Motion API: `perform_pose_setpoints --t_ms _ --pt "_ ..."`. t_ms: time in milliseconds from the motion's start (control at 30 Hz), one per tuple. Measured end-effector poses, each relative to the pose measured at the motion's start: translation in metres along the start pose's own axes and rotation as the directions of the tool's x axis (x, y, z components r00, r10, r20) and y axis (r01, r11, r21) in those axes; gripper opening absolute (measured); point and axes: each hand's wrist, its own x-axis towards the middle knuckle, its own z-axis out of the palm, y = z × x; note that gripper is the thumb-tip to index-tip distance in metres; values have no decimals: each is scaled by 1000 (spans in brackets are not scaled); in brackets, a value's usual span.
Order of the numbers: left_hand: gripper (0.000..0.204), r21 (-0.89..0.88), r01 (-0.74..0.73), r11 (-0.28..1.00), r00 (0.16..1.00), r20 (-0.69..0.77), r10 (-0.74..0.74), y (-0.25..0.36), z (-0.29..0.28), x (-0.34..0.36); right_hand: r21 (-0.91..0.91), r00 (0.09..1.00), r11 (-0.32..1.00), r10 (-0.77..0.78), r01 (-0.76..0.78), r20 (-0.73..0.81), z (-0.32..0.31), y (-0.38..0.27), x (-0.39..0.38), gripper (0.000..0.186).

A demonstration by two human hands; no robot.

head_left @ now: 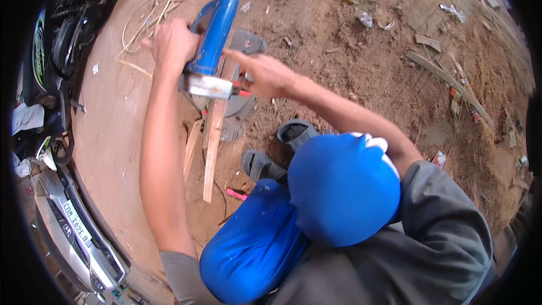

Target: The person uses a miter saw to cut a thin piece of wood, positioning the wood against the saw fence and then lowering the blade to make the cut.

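Note:
A blue power tool (214, 34) with a silver metal guard (209, 86) stands over a grey metal base (248, 42). My left hand (175, 42) is closed at its left side, and its fingertips are partly hidden. A light strip of wood (213, 147) runs beneath the tool toward me. My right hand (262, 73) is at the tool's right side, index finger stretched toward the wood and the other fingers curled. Close below the curled fingers, a red part (244, 92) juts out by the guard. I cannot make out whether that hand holds it.
Another wood strip (192, 146) lies alongside. A pink-handled object (236, 194) is on the ground by my sandal (262, 165). Pale cable (135, 36) lies beyond my left hand. A motorcycle (70, 28) and a silver car bumper (79, 231) line the left. Scrap wood (446, 82) litters the sandy right.

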Motion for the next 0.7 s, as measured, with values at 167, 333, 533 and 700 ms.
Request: perform_pose_setpoints --t_ms 167,333,533,700 --pt "49 -97 8 995 995 99 2 -1 -13 -13 -7 985 993 122 -122 124 -6 -15 -4 77" --pt "62 -192 -233 954 972 -22 233 -21 -13 -16 66 1000 998 8 -7 -20 -9 -9 -14 71" --pt "45 -510 -346 787 938 -199 284 -61 -6 -24 199 995 977 -61 75 -79 -14 -20 -17 57" --pt "35 -423 -450 786 861 -440 256 -66 2 -33 197 988 977 -49 77 -145 -22 -18 -20 47"
